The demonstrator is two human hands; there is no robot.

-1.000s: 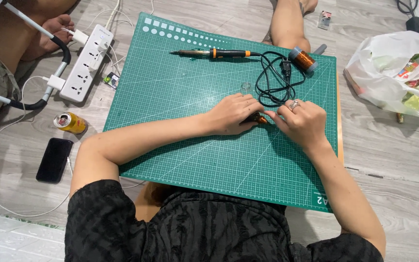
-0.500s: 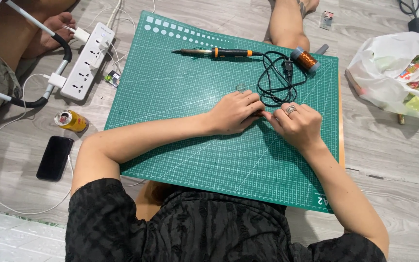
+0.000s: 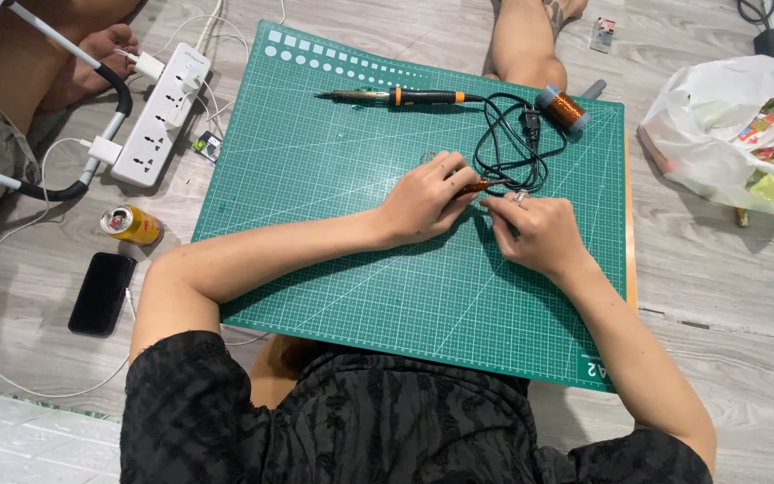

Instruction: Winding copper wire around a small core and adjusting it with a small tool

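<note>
My left hand (image 3: 425,199) and my right hand (image 3: 535,231) meet over the green cutting mat (image 3: 333,224). Between their fingertips they pinch a small thin copper-coloured piece (image 3: 479,186); what it is exactly is too small to tell. A ring shows on my right hand. Just beyond the hands lies a coiled black cord (image 3: 512,143). A soldering iron (image 3: 400,96) with an orange and black handle rests at the mat's far side. A spool of copper wire (image 3: 564,108) lies at the mat's far right corner.
A white power strip (image 3: 161,115) with plugs lies left of the mat. A yellow drink can (image 3: 133,225) and a black phone (image 3: 102,293) lie on the wooden floor at left. A white plastic bag (image 3: 736,125) sits at right. Another person's legs (image 3: 530,40) show beyond the mat.
Both hands stayed together over the mat, shifting slightly. The fingers now pinch the small copper-coloured piece a little farther from my body.
</note>
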